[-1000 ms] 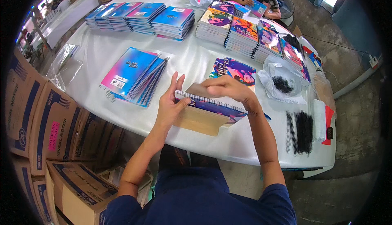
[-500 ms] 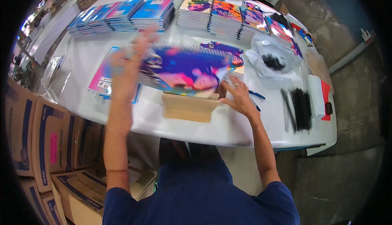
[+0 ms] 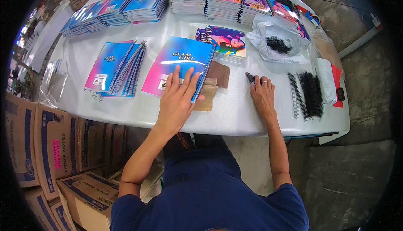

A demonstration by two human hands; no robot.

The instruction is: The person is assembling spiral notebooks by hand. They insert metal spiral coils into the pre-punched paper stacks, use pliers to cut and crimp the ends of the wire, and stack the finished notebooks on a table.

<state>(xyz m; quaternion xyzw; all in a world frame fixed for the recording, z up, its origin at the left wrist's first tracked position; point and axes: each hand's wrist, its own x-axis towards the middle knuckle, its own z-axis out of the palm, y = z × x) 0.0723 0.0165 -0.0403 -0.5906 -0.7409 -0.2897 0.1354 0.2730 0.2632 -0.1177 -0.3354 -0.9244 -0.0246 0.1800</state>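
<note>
A blue and pink spiral notebook [image 3: 168, 61] lies flat on the table in front of me, its coil along the right edge. My left hand [image 3: 178, 94] rests on its cover with the fingers stretched out. Partly under the notebook's coil side is a brown folded block or stand [image 3: 203, 101], with a darker brown flap [image 3: 220, 74] beyond it. To the right, my right hand [image 3: 263, 96] is closed over a small dark pair of pliers or cutters [image 3: 249, 77]. Only the tool's tip shows; its handles are hidden under the palm.
Several similar notebooks [image 3: 111, 67] lie fanned at left. Notebooks with colourful covers [image 3: 233, 40] lie beyond the block. Stacks of notebooks [image 3: 145, 2] line the far side. At right are black bits in a white bag [image 3: 262, 42] and black plastic coils [image 3: 310, 94]. Cardboard boxes [image 3: 58, 147] stand lower left.
The notebook has come down from above the block and lies turned on the table. My left hand is now flat on it. My right hand has moved right and closed over the tool.
</note>
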